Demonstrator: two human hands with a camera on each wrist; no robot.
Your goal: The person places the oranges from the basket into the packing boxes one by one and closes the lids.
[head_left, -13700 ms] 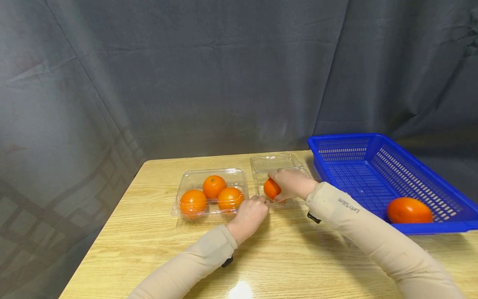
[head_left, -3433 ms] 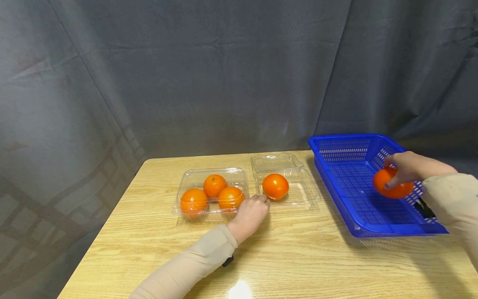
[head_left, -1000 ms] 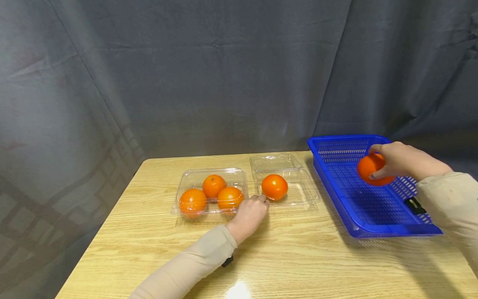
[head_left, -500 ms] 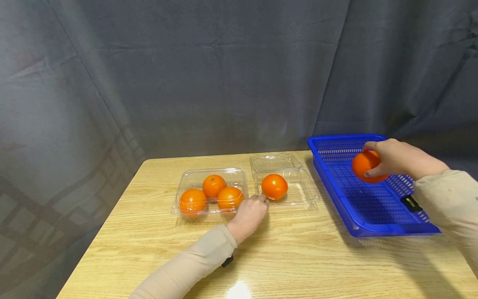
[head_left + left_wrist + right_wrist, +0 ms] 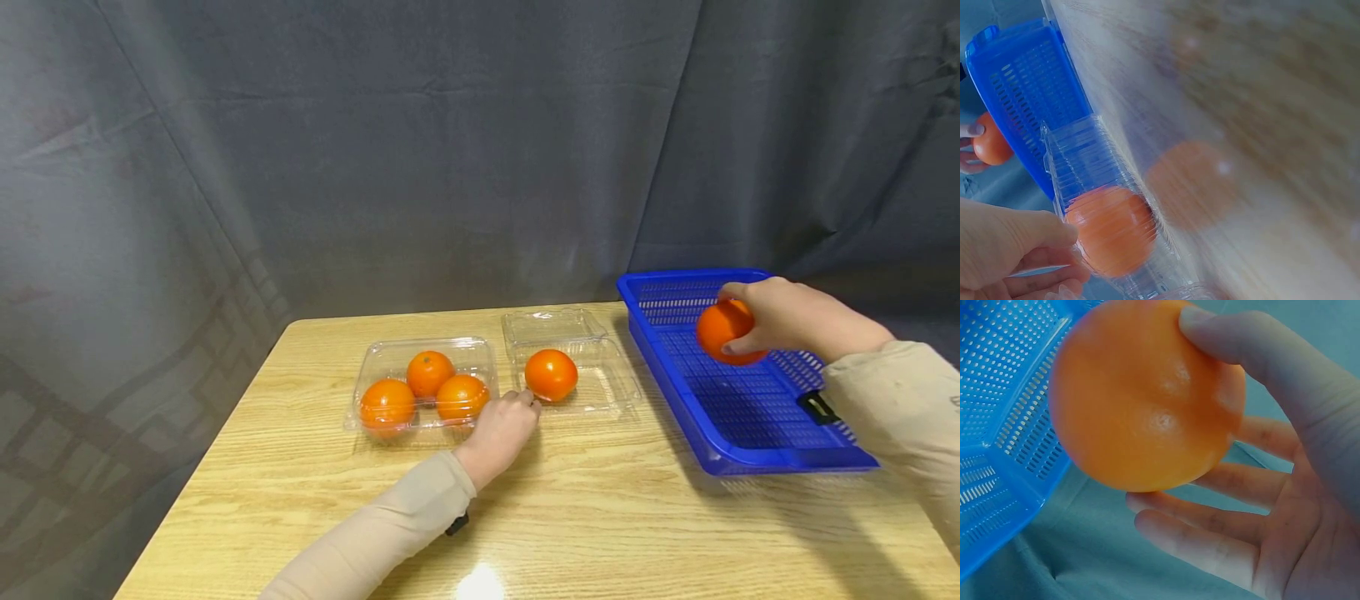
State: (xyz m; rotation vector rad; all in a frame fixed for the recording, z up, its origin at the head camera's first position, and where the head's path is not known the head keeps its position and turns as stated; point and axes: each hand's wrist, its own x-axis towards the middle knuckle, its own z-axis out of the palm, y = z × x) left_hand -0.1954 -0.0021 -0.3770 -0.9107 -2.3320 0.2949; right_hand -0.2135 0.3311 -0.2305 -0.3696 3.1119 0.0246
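My right hand (image 5: 795, 312) grips a smooth red-orange round fruit (image 5: 716, 329) above the basket. In the right wrist view, the thumb presses the top of this fruit (image 5: 1141, 394) while the fingers lie behind and below it. My left hand (image 5: 504, 429) pinches the near-left rim of a small clear plastic clamshell (image 5: 603, 379), whose lid (image 5: 555, 325) lies back. A similar red-orange fruit (image 5: 551, 375) sits in its left half. The left wrist view shows the left hand (image 5: 1007, 244) with thumb and fingers at the rim, right beside that fruit (image 5: 1113, 231).
A blue slotted basket (image 5: 678, 400) stands at the right of the wooden table (image 5: 585, 517). To the left, a larger clear clamshell (image 5: 390, 350) holds 3 oranges, one at its back (image 5: 430, 372). A grey curtain (image 5: 450, 167) hangs behind.
Earlier, my right hand set one fruit in the small clamshell, then gripped the other from the basket. Over the last second it moves left and slightly upward with it. The left hand stays put.
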